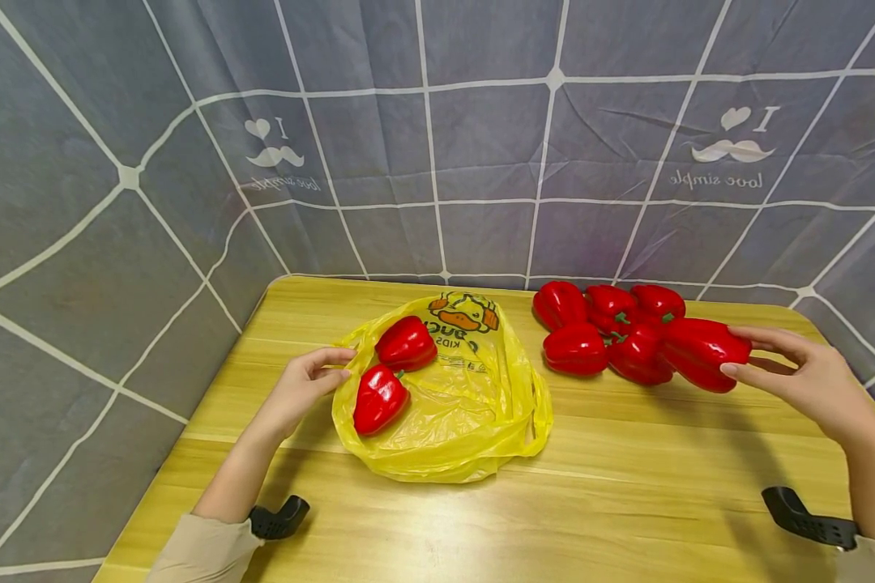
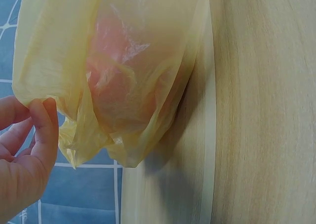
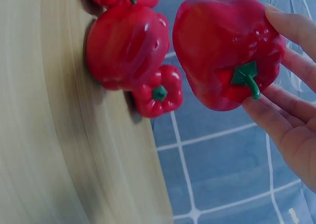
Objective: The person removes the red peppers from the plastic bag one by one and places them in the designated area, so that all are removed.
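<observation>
My left hand pinches the left rim of a yellow plastic bag that lies spread on the table. In the left wrist view, thumb and fingertips grip the thin bag edge, and a pepper shows dimly through the film. Two red bell peppers sit inside the bag near that side. My right hand holds another red bell pepper between thumb and fingers. In the right wrist view this pepper is off the table, its green stem showing.
Several more red bell peppers cluster at the back right, beside the held one. The wooden table reaches back to a grey curtain with white grid lines, which also stands along the left side.
</observation>
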Motion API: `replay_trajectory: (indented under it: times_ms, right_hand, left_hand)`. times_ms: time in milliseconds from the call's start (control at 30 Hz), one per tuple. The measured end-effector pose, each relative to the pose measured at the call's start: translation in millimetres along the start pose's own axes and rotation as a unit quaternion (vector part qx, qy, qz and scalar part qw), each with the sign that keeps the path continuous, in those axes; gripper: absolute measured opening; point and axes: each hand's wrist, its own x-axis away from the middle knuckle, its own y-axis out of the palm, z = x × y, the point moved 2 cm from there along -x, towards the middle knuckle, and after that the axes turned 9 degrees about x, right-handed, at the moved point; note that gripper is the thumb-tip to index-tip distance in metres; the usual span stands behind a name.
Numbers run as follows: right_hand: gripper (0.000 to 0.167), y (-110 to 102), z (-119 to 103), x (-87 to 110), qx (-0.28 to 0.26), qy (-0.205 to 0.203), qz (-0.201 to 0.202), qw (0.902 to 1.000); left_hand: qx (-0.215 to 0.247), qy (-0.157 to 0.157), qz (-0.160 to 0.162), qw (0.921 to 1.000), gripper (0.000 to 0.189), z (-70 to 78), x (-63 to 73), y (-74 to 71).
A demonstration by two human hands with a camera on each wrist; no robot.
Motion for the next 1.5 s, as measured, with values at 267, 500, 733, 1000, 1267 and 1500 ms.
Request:
replay_trajectory:
  times_ms: [267, 500, 733, 1000, 1267, 1500]
  right_hand:
    - [0.052, -5.6, 16.2, 5.6, 0.009, 0.007, 0.021, 0.9997]
    - [0.052, -8.6, 27.9, 8.1, -0.001, 0.016, 0.036, 0.9992]
    - [0.057, -6.9, 39.9, 9.8, 0.039, 0.036, 0.04, 0.9978]
    - [0.058, -1.6, 59.5, 11.4, 0.05, 0.074, 0.042, 0.9951]
    - [0.059, 5.5, 71.7, 12.1, 0.054, 0.106, 0.027, 0.9925]
    - [0.052, 13.2, 73.9, 9.4, 0.021, 0.109, 0.031, 0.9933]
  left_hand:
    - [-0.002, 0.001, -0.001, 1.0, 0.035, -1.2, -1.1, 0.1]
    - [-0.008, -0.004, 0.002, 1.0, 0.034, -1.5, -1.6, 0.5]
    - [-0.008, -0.007, 0.002, 0.9999, 0.035, -2.3, -2.4, 0.7]
    - [-0.006, -0.007, 0.004, 1.0, 0.035, -2.8, -2.8, 0.8]
    - [-0.006, -0.008, 0.003, 0.9999, 0.035, -3.4, -2.4, 0.2]
    - [-0.01, -0.008, 0.004, 0.9999, 0.035, -3.0, -2.6, 0.0]
